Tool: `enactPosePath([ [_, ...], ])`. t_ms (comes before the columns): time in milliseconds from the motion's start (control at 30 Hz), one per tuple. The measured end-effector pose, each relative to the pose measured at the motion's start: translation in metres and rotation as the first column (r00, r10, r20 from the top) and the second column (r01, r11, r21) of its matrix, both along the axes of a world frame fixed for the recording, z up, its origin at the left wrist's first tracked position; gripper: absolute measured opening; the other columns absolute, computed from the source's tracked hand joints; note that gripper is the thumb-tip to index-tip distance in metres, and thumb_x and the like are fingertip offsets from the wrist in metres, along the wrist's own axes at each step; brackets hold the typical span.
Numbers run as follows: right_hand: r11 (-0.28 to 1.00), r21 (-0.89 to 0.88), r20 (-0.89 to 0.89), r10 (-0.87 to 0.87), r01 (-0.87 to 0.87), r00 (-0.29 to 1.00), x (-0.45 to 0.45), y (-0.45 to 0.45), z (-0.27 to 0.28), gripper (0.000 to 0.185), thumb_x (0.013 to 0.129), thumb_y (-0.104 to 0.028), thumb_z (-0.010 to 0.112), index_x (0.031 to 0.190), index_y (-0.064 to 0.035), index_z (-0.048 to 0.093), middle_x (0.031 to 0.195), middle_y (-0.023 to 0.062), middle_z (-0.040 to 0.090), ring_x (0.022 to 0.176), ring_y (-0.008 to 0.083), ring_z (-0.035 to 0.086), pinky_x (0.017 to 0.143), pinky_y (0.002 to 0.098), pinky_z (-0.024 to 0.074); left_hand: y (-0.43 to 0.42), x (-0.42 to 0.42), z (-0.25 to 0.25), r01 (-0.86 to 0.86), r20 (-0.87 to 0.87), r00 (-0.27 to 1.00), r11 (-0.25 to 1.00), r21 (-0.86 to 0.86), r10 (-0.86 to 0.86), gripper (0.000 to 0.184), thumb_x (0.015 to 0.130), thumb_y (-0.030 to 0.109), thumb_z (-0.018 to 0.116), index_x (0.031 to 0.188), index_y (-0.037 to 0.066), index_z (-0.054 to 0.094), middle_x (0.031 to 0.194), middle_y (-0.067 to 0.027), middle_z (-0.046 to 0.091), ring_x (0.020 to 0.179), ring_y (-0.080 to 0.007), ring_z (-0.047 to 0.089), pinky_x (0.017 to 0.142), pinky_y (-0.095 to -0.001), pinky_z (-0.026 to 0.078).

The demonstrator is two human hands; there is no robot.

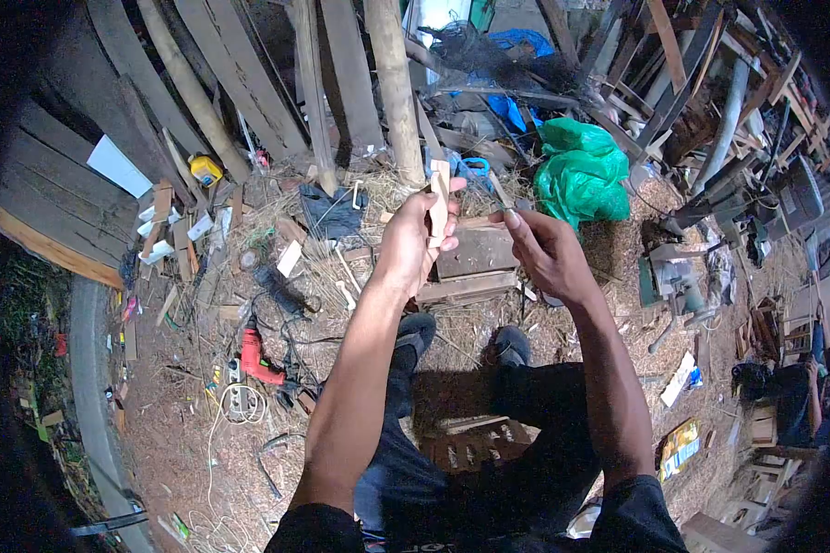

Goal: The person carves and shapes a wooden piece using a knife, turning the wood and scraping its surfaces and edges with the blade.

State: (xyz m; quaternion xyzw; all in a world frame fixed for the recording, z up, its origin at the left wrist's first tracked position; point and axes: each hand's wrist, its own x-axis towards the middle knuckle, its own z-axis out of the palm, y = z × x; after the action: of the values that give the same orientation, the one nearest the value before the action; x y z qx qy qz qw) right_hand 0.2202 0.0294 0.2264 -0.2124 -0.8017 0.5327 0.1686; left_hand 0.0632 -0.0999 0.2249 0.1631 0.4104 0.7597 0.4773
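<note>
My left hand [408, 238] is closed around a small, pale carved piece of wood [440, 195], which stands roughly upright between thumb and fingers. To its right, my right hand [551, 258] pinches a slim, pointed knife-like tool [501, 192]; its tip angles up and to the left. The tool and the wood are apart. How much of the handle lies inside my right fist is hidden. Below and between the hands sits a low wooden block [475, 253] on the ground, in front of my feet.
A red power drill [260, 358] and a power strip [240, 398] with a white cord lie at left. A green plastic bag [581, 170] is ahead right, near a bench-mounted machine [678, 286]. Planks [240, 74] lean at the back. Another person [802, 396] is at far right.
</note>
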Motion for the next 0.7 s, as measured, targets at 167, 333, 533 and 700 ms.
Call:
enactPosePath([
  [167, 0.972, 0.215, -0.020, 0.104, -0.098, 0.994, -0.001, -0.004, 0.002, 0.034, 0.097, -0.026, 0.054, 0.109, 0.0038, 0.063, 0.078, 0.0166, 0.065, 0.068, 0.0150, 0.056, 0.064, 0.0329, 0.0473, 0.001, 0.003, -0.002, 0.006, -0.270, 0.962, 0.996, -0.089, -0.030, 0.042, 0.096, 0.019, 0.032, 0.131, -0.001, 0.043, 0.080, -0.0006, 0.046, 0.059, -0.0095, 0.039, 0.054, -0.0245, 0.035],
  [333, 0.981, 0.148, 0.056, 0.117, -0.124, 0.992, 0.002, -0.004, 0.011, 0.033, 0.095, -0.024, 0.057, 0.109, 0.0053, 0.063, 0.084, 0.0195, 0.067, 0.073, 0.0163, 0.061, 0.068, 0.0347, 0.0491, -0.002, -0.004, -0.013, 0.102, -0.322, 0.937, 0.989, -0.111, -0.133, 0.040, 0.096, 0.017, 0.035, 0.131, 0.000, 0.042, 0.079, 0.0007, 0.043, 0.060, -0.0077, 0.035, 0.056, -0.0229, 0.034],
  [533, 0.945, 0.298, 0.105, 0.105, -0.132, 0.989, 0.007, 0.001, 0.023, 0.030, 0.093, -0.025, 0.059, 0.105, 0.0020, 0.065, 0.075, 0.0186, 0.064, 0.063, 0.0230, 0.060, 0.063, 0.0351, 0.0479, -0.013, 0.004, -0.004, -0.012, -0.696, 0.680, 0.946, -0.323, -0.229, 0.043, 0.100, 0.026, 0.047, 0.130, -0.004, 0.045, 0.096, -0.0055, 0.056, 0.075, -0.0097, 0.047, 0.069, -0.0267, 0.041],
  [700, 0.927, 0.362, 0.088, 0.072, -0.099, 0.994, 0.009, 0.005, 0.021, 0.028, 0.092, -0.026, 0.061, 0.098, 0.0008, 0.067, 0.065, 0.0187, 0.059, 0.053, 0.0276, 0.057, 0.055, 0.0365, 0.0459, -0.012, 0.011, 0.001, -0.121, -0.819, 0.554, 0.959, -0.255, -0.148, 0.040, 0.099, 0.025, 0.050, 0.123, -0.007, 0.050, 0.093, -0.0121, 0.061, 0.078, -0.0144, 0.052, 0.074, -0.0318, 0.045],
])
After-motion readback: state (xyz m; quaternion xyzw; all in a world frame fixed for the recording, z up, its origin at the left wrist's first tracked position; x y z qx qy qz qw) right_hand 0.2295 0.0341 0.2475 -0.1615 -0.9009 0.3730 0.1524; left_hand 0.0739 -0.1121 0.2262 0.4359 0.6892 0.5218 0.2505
